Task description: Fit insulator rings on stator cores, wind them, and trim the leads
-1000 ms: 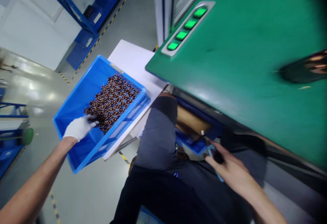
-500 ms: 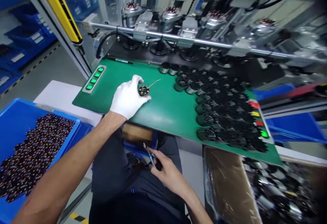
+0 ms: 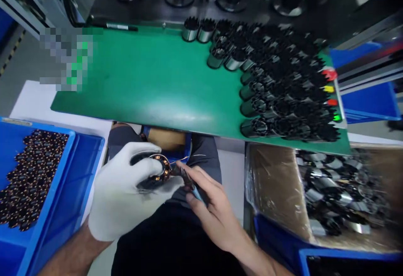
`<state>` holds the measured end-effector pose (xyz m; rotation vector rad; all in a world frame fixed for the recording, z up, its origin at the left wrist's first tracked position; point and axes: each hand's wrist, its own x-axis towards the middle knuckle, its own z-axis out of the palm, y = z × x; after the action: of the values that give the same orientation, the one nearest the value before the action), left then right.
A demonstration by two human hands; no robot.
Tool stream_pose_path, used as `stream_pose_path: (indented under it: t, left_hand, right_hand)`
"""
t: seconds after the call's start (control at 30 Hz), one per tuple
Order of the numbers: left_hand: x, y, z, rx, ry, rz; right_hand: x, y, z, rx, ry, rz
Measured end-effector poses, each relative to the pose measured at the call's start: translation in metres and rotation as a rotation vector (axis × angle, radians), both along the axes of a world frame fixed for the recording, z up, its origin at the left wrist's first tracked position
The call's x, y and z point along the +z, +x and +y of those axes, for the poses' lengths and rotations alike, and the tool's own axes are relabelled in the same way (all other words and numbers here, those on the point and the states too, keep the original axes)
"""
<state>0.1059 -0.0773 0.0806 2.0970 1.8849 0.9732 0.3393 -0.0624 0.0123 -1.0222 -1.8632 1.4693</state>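
My left hand (image 3: 126,188), in a white glove, is closed around a copper-wound motor stator (image 3: 164,167), held above my lap. Thin wire ends (image 3: 189,157) stick out from its right side. Bare, my right hand (image 3: 210,209) grips blue-handled cutting pliers (image 3: 195,192), whose jaws reach the stator's right edge beside the wires. Whether the jaws are closed on a wire, I cannot tell.
Rows of metal stator cores with black toothed ends (image 3: 277,95) stand on the green mat (image 3: 141,79). A blue bin (image 3: 74,141) of wound stators is at left. More metal cores lie in a lined box (image 3: 273,192) at right. A black marker (image 3: 121,27) lies at the back.
My left hand has brought the stator from over the green mat down to my lap. The pliers in my right hand have come up to meet it. The view has tilted down.
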Motion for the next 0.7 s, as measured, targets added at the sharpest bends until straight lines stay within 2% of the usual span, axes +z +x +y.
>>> stream_pose_path:
  t: [0.13, 0.33, 0.7]
  left_hand:
    - [-0.005, -0.009, -0.015, 0.06, 0.006, 0.086]
    - [-0.006, -0.016, -0.029, 0.065, -0.037, 0.017]
    - [-0.01, -0.026, -0.033, 0.051, -0.053, -0.03]
  right_hand:
    - [0.0, -0.013, 0.002, 0.081, -0.009, 0.082]
    - [-0.003, -0.021, 0.001, 0.135, -0.007, 0.091]
    - [-0.001, -0.035, 0.001, 0.122, 0.05, 0.12]
